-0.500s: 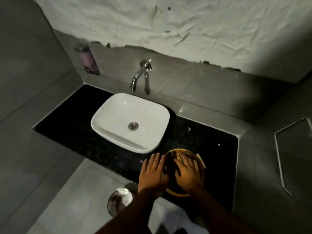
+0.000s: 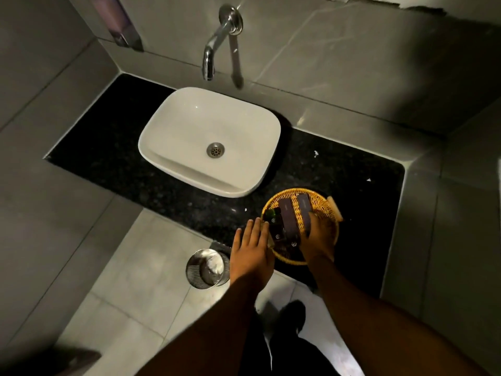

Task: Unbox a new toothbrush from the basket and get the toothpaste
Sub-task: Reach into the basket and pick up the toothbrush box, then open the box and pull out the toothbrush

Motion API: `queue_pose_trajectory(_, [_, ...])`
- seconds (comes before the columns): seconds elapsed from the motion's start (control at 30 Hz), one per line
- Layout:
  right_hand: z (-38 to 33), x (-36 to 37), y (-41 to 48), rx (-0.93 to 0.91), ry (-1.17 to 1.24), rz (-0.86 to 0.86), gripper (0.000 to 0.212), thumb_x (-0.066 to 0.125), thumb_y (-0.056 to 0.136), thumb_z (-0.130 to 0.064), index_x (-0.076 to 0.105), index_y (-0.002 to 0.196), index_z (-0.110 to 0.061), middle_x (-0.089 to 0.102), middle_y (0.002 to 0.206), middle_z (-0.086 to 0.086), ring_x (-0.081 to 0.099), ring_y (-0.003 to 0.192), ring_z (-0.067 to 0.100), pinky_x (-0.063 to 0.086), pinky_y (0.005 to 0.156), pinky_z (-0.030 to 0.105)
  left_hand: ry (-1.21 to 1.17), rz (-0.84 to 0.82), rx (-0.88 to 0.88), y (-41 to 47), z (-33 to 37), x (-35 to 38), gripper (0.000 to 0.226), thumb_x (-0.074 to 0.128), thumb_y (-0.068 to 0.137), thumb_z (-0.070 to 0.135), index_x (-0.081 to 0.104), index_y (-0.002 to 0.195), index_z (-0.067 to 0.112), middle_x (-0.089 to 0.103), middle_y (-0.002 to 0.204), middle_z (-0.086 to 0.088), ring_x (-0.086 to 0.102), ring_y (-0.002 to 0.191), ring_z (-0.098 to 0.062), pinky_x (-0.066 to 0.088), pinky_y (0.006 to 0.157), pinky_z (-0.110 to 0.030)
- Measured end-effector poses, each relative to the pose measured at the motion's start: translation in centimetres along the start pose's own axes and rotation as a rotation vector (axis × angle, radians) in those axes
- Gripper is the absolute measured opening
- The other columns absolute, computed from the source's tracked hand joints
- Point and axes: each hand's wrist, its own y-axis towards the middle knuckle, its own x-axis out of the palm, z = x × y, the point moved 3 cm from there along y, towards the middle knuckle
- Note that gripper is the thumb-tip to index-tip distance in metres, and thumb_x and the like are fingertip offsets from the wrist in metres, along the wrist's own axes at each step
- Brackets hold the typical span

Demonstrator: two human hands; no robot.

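Basket: woven wicker, golden, rough
Washbasin: white ceramic, glossy, smooth
Tap: polished chrome metal
Countertop: black speckled stone, polished
Waste bin: shiny ribbed steel
Boxes: matt purple card

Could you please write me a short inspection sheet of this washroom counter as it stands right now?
Surface: black stone counter, a few pale specks on it.
Job's things: round wicker basket at the counter's front right, holding two purple boxes and small dark bottles; toothpaste not identifiable.
Clutter: nothing seen beyond the specks.
Grips: left hand open, flat at the basket's left rim; right hand inside the basket, fingers on the right-hand box, grip unclear.
Cables: nothing seen.
Surroundings: white basin, chrome wall tap, wall dispenser, metal bin on the floor.
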Motion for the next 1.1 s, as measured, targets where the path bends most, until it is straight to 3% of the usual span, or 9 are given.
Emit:
queue_pose_trajectory(0.3, [0.3,-2.7,-1.1,-0.114,0.218,0.129,0.049,0.076,0.094,-0.012,0.066,0.140,-0.002,0.059,0.148,0.022,0.051,0.141,0.041,0.037,0.119,0.044,-0.128,0.097,-0.154,1.5,-0.5,-3.5,0.072,0.034,0.101,0.046,0.023,0.170,0.028,0.023,0.179,0.001,0.013,0.168,-0.019,-0.003,0.136,-0.047])
queue_pose_trajectory(0.4, [0.4,-2.9,-2.1,-0.229,0.146,0.046,0.052,0.072,0.097,-0.011,0.061,0.148,-0.007,0.056,0.153,0.019,0.046,0.147,0.037,0.028,0.124,0.039,-0.343,0.151,-0.209,3.2,-0.2,-5.6,0.064,0.043,0.106,0.041,0.035,0.167,0.021,0.038,0.173,-0.004,0.028,0.164,-0.022,0.013,0.137,-0.044])
queue_pose_trajectory(0.53, [-0.2,-3.7,-3.6,-0.365,0.219,0.080,0.046,0.070,0.093,0.004,0.070,0.139,-0.003,0.065,0.142,0.023,0.057,0.137,0.041,0.003,0.117,0.001,-0.552,0.166,-0.276,5.3,-0.6,-8.1,0.051,0.052,0.107,0.035,0.057,0.154,0.014,0.063,0.153,-0.012,0.056,0.145,-0.031,0.044,0.121,-0.045])
queue_pose_trajectory(0.6, [-1.1,-4.7,-3.9,-0.457,0.256,0.177,0.042,0.070,0.086,0.008,0.074,0.128,0.005,0.070,0.131,0.028,0.063,0.127,0.042,0.005,0.114,-0.005,-0.610,0.085,-0.294,5.9,-0.8,-8.7,0.044,0.051,0.108,0.041,0.066,0.144,0.022,0.072,0.143,-0.009,0.065,0.136,-0.031,0.052,0.112,-0.044])
queue_pose_trajectory(0.73, [-2.6,-6.6,-3.9,-0.564,0.182,0.309,0.049,0.080,0.071,0.017,0.079,0.117,0.002,0.072,0.122,0.029,0.043,0.123,0.027,0.008,0.119,0.008,-0.701,0.005,-0.262,6.2,-0.8,-9.1,0.033,0.055,0.107,0.041,0.079,0.121,0.024,0.083,0.115,-0.003,0.076,0.111,-0.023,0.057,0.091,-0.033])
queue_pose_trajectory(0.83, [-2.4,-6.8,-4.0,-0.580,0.132,0.285,0.047,0.078,0.077,0.013,0.079,0.122,-0.003,0.074,0.126,0.019,0.038,0.127,0.023,0.026,0.120,0.034,-0.793,0.027,-0.294,5.9,-1.1,-8.7,0.024,0.063,0.104,0.040,0.078,0.108,0.023,0.081,0.097,0.004,0.076,0.098,-0.017,0.049,0.071,-0.019])
queue_pose_trajectory(0.93, [-2.4,-7.1,-4.7,-0.632,0.080,0.313,0.045,0.076,0.078,0.009,0.078,0.121,-0.005,0.073,0.125,0.020,0.041,0.125,0.026,0.034,0.109,0.054,-0.916,0.024,-0.306,6.1,-1.6,-8.4,0.025,0.067,0.104,0.032,0.080,0.103,0.010,0.082,0.095,-0.007,0.077,0.095,-0.024,0.054,0.081,-0.031])
queue_pose_trajectory(1.0, [-2.3,-7.3,-4.9,-0.636,0.060,0.293,0.044,0.071,0.081,0.005,0.077,0.123,-0.007,0.070,0.127,0.020,0.040,0.125,0.027,0.034,0.108,0.051,-1.023,-0.009,-0.289,6.1,-1.9,-8.4,0.023,0.068,0.104,0.020,0.083,0.103,0.004,0.082,0.093,-0.010,0.074,0.088,-0.022,0.056,0.087,-0.035])
queue_pose_trajectory(1.1, [-1.9,-6.7,-4.9,-0.573,0.090,0.134,0.043,0.059,0.099,-0.002,0.067,0.139,-0.014,0.061,0.145,0.011,0.032,0.139,0.021,0.020,0.117,0.028,-1.167,-0.039,-0.308,5.6,-2.1,-8.4,0.019,0.066,0.103,0.005,0.081,0.105,-0.006,0.078,0.093,-0.017,0.069,0.089,-0.025,0.057,0.091,-0.043])
